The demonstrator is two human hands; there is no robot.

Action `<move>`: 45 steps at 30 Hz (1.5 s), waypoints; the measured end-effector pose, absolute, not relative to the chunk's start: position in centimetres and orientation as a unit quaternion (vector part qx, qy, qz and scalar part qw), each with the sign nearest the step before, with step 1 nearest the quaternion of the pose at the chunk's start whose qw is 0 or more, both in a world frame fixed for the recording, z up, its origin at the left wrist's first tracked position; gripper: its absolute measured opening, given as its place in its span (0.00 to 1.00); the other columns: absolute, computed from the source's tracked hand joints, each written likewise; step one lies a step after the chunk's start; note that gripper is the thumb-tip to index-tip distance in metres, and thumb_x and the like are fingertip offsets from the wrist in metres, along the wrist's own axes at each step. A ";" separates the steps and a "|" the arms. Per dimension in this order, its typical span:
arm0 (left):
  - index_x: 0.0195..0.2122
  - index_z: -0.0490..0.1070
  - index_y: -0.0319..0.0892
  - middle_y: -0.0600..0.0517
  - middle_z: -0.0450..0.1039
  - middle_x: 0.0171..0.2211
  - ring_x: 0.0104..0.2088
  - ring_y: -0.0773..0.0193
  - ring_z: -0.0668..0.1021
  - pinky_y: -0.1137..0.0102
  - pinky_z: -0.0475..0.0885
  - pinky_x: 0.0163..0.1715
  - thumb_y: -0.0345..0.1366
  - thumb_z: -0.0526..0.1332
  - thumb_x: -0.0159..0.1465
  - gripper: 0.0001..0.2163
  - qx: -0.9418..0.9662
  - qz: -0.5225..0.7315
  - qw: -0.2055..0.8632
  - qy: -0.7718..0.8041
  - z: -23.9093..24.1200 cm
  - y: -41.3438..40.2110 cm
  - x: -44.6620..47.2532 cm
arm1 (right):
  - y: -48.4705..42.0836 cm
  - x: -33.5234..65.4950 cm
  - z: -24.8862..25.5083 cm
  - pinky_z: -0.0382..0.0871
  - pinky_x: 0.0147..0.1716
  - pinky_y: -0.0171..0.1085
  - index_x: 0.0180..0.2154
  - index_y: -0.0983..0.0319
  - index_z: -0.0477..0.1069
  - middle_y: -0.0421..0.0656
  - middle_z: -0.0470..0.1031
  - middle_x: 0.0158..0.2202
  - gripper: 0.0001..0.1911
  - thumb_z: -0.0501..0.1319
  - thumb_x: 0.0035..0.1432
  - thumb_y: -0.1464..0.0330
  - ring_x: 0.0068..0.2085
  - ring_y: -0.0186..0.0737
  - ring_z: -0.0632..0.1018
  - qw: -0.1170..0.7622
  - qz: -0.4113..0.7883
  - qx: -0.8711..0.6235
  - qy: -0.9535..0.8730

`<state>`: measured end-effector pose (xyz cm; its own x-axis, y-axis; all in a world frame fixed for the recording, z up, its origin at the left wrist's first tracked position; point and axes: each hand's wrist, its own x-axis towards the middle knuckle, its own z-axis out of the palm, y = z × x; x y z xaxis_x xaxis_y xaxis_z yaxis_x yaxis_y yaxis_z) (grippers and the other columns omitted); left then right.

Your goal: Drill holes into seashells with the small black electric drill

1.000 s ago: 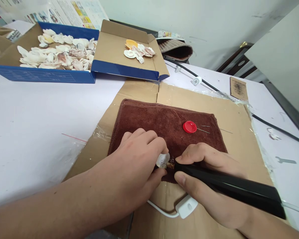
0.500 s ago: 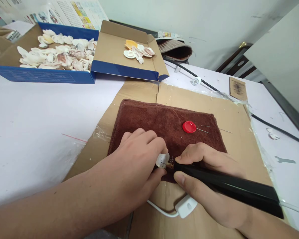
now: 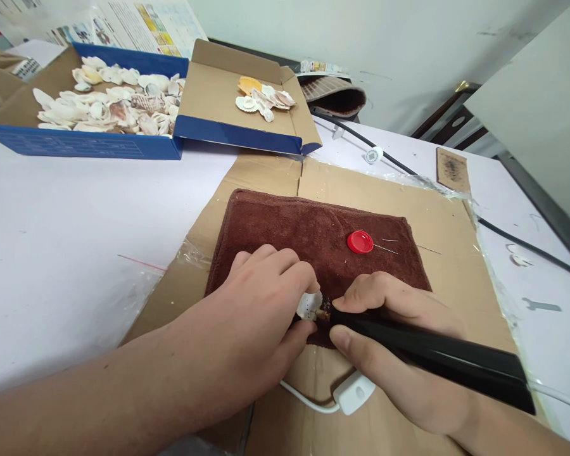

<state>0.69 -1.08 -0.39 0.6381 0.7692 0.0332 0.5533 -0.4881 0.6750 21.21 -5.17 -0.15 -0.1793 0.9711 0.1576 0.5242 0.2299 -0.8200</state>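
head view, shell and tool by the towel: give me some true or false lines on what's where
1. The left hand pinches a white shell. True.
2. The right hand holds a red tool. False: the tool is black.
3. A red cap lies on the towel. True.
4. The blue box holds only needles. False: it holds many shells.
5. The towel lies straight on the white table. False: it lies on cardboard.

L hand [image 3: 261,297] & R hand [image 3: 403,380] curled, prob. pinching.
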 end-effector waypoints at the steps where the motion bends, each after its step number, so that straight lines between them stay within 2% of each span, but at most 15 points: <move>1: 0.39 0.70 0.45 0.53 0.71 0.39 0.42 0.53 0.73 0.55 0.63 0.42 0.27 0.63 0.68 0.05 0.846 0.168 0.320 0.391 -0.4 -1.1 0.7 | -5.2 21.2 -0.1 0.70 0.22 0.33 0.30 0.55 0.70 0.35 0.77 0.25 0.10 0.64 0.57 0.77 0.24 0.34 0.76 0.353 0.315 -0.534 -0.700; 5: 0.38 0.70 0.45 0.53 0.71 0.39 0.42 0.53 0.73 0.55 0.64 0.43 0.27 0.63 0.68 0.05 0.847 0.168 0.316 0.393 -0.4 -1.2 0.7 | -5.0 21.0 0.2 0.69 0.21 0.30 0.29 0.56 0.70 0.34 0.75 0.23 0.10 0.63 0.56 0.76 0.22 0.32 0.74 0.359 0.300 -0.536 -0.703; 11: 0.38 0.72 0.44 0.53 0.72 0.38 0.42 0.53 0.73 0.56 0.65 0.43 0.28 0.63 0.68 0.04 0.848 0.163 0.311 0.397 -0.2 -1.3 0.6 | -4.3 20.9 1.3 0.71 0.20 0.29 0.26 0.57 0.69 0.34 0.76 0.21 0.09 0.62 0.55 0.75 0.21 0.31 0.75 0.319 0.285 -0.534 -0.729; 18: 0.39 0.74 0.41 0.49 0.73 0.40 0.42 0.51 0.73 0.54 0.68 0.43 0.30 0.61 0.72 0.04 0.875 0.122 0.278 0.377 -0.2 -1.3 0.7 | -4.3 20.6 1.6 0.70 0.20 0.26 0.26 0.57 0.68 0.33 0.74 0.20 0.10 0.62 0.56 0.75 0.20 0.29 0.74 0.322 0.275 -0.528 -0.736; 22: 0.42 0.75 0.42 0.49 0.74 0.40 0.42 0.51 0.73 0.54 0.69 0.43 0.30 0.61 0.72 0.03 0.886 0.121 0.260 0.364 -0.2 -1.3 0.6 | -4.3 20.6 1.7 0.70 0.20 0.27 0.25 0.57 0.67 0.33 0.73 0.20 0.10 0.62 0.57 0.74 0.20 0.29 0.74 0.315 0.268 -0.530 -0.740; 27: 0.40 0.74 0.41 0.48 0.73 0.40 0.42 0.49 0.73 0.51 0.70 0.44 0.31 0.61 0.72 0.03 0.887 0.104 0.255 0.371 -0.1 -1.2 0.8 | -4.2 20.7 1.6 0.71 0.19 0.29 0.26 0.56 0.66 0.35 0.77 0.22 0.10 0.62 0.57 0.74 0.22 0.33 0.77 0.310 0.269 -0.530 -0.742; 37: 0.43 0.76 0.40 0.49 0.74 0.40 0.40 0.54 0.74 0.57 0.69 0.42 0.29 0.59 0.74 0.06 0.904 0.120 0.209 0.352 -0.3 -1.4 0.6 | -4.6 21.4 1.2 0.73 0.22 0.29 0.31 0.56 0.69 0.34 0.77 0.25 0.09 0.63 0.60 0.75 0.23 0.32 0.77 0.276 0.260 -0.527 -0.761; 45: 0.40 0.74 0.40 0.48 0.72 0.38 0.39 0.54 0.73 0.57 0.68 0.42 0.29 0.59 0.74 0.05 0.908 0.117 0.198 0.350 -0.5 -1.5 0.7 | -4.8 21.5 1.0 0.72 0.22 0.30 0.31 0.56 0.69 0.35 0.78 0.25 0.10 0.64 0.60 0.76 0.25 0.34 0.79 0.271 0.260 -0.524 -0.764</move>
<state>0.67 -1.52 -0.52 0.7272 0.6824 0.0744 0.5894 -0.6763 0.4419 21.47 -4.78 1.02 -0.3026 0.9424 0.1426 0.6606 0.3152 -0.6813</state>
